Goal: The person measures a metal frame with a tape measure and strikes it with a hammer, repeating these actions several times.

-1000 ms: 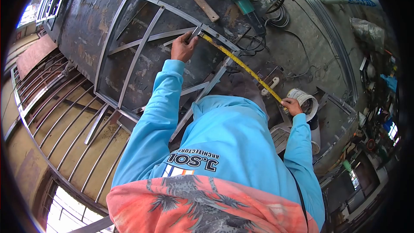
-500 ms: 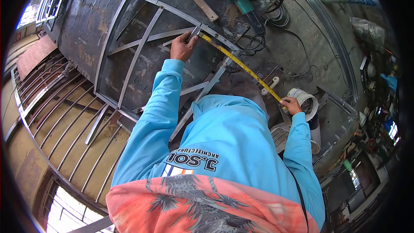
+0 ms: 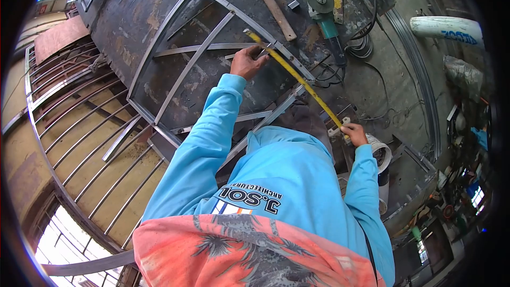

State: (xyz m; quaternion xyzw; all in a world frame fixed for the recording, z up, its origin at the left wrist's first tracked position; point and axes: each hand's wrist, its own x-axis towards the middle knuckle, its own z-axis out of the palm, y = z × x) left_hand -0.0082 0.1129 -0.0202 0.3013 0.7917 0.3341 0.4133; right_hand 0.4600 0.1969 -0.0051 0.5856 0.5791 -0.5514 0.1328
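Observation:
A yellow tape measure [image 3: 302,78], with its blade pulled out, slants across the metal frame's right side. My left hand [image 3: 247,64] is closed at the blade a little short of its tip, thumb and fingers pinched together. The blade's end sticks out past those fingers, over the frame's inside. At the other end my right hand [image 3: 355,135] grips the tape, fingers wrapped round it; the case is mostly hidden. Beneath the left hand lies the metal frame [image 3: 195,59] of welded bars, on a dark, worn steel tabletop [image 3: 127,26].
A hammer [image 3: 272,8] and an angle grinder [image 3: 326,21] lie beyond the frame, with a small metal piece [image 3: 294,5] between them. A white bucket [image 3: 381,151] stands beside my right hand. Long metal bars [image 3: 419,69] lie at right; a barred grille [image 3: 79,133] is at left.
The tape's end has come away from the frame's bar and now extends past my left hand. Both hands stay on the tape. The view has shifted slightly.

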